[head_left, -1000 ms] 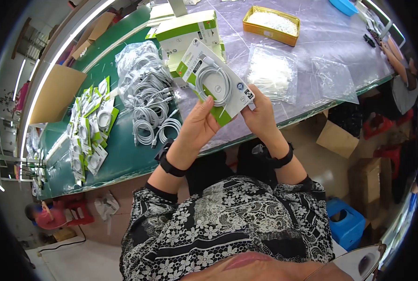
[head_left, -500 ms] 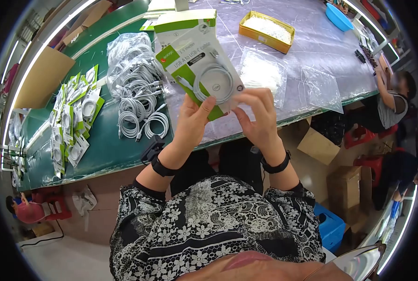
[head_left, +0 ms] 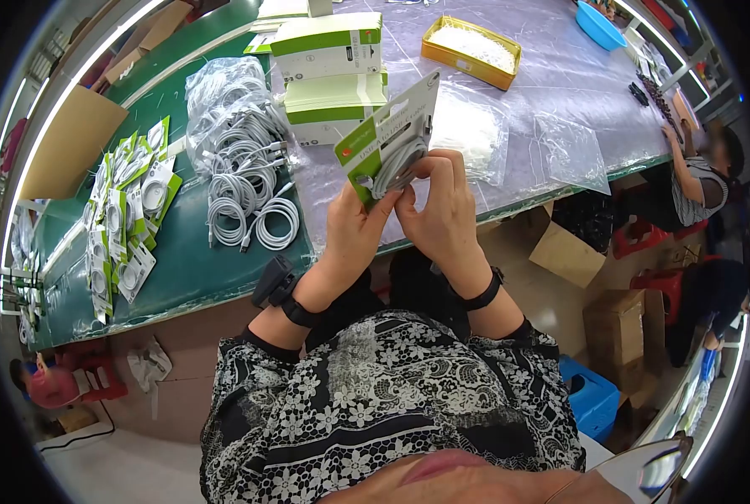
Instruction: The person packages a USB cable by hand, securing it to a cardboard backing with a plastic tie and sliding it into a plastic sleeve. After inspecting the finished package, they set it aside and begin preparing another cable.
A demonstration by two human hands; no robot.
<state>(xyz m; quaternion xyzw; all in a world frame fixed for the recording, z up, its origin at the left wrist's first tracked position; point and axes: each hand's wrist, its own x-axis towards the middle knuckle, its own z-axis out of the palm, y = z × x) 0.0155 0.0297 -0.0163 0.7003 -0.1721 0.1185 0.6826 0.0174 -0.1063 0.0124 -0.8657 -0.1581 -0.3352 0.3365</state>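
A white and green retail card with a coiled white USB cable [head_left: 398, 166] on it is held up over the table's front edge, turned at an angle. My left hand [head_left: 351, 228] grips its lower left corner, thumb in front. At its lower right, my right hand [head_left: 442, 206] has bent fingers and thumb closed against the coil and card edge; exactly what the fingertips pinch is partly hidden. Behind the card are stacks of green and white card packaging [head_left: 328, 55]. Loose coiled grey-white cables [head_left: 253, 189] lie left of my hands.
Finished-looking carded cables [head_left: 123, 218] lie piled at the far left. A yellow box [head_left: 476, 71] of small white pieces stands behind a clear bag of white strips [head_left: 467, 134]. Another clear bag [head_left: 572, 151] lies to the right. A blue basin [head_left: 600, 29] and a seated person [head_left: 701, 181] are farther right.
The card has turned from facing me to a steeper angle, nearly edge-on. My right hand has moved left and inward, closing near the coil. The packaging stacks behind show more.
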